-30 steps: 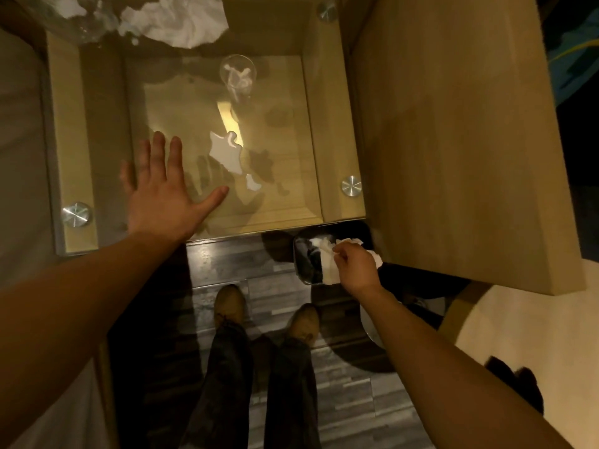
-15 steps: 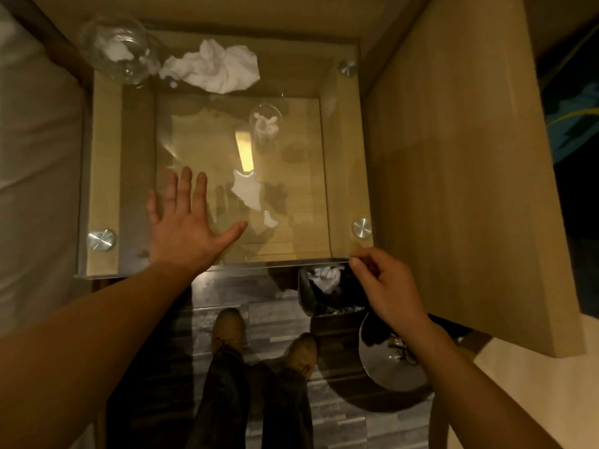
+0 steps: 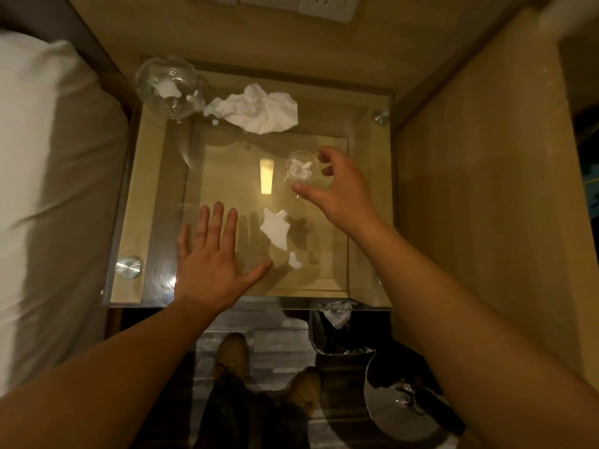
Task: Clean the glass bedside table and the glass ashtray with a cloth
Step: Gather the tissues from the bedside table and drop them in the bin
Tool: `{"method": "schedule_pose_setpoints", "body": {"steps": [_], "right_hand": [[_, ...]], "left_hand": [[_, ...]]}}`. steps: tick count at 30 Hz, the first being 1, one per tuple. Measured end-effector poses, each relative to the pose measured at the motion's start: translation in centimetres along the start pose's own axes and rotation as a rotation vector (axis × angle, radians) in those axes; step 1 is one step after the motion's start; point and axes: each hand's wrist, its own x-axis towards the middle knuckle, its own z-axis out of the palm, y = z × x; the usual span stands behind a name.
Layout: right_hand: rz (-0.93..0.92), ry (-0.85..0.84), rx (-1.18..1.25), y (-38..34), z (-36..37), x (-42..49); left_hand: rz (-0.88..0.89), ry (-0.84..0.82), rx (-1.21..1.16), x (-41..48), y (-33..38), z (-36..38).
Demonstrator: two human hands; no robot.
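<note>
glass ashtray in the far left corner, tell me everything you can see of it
The glass ashtray is a round, clear, thick-walled bowl standing upright on the far-left corner of the glass bedside table. White scraps lie inside it. A crumpled white cloth lies right beside it. The left hand and right hand are both away from it.

Your view is dim and warm yellow, a bright glare patch (image 3: 266, 176) sits on the glass bedside table (image 3: 227, 157), and the pillow (image 3: 39, 140) at left is blurred.

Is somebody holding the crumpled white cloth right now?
No, the white cloth lies on the glass table beside the ashtray, away from the left hand and right hand.
</note>
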Motion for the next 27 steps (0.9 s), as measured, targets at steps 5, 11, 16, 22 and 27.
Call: {"method": "schedule_pose_setpoints", "body": {"steps": [5, 11, 16, 22, 27], "right_hand": [[-0.011, -0.008, 0.018, -0.3, 1.8, 2.4], [0.026, 0.025, 0.1, -0.1, 1.9, 2.1], [0.059, 0.082, 0.154, -0.3, 0.4, -0.5], [0.117, 0.116, 0.185, 0.3, -2.6, -9.0], [0.227, 0.129, 0.215, 3.2, -4.1, -18.0]], "left_hand": [[0.004, -0.019, 0.009, 0.0, -0.1, -0.2], [0.003, -0.026, 0.013, 0.0, -0.1, -0.2], [0.002, -0.011, -0.002, 0.0, 0.0, -0.1], [-0.01, -0.026, -0.002, -0.1, 0.1, -0.3], [-0.015, -0.011, -0.011, -0.3, 0.2, -0.4]]}}
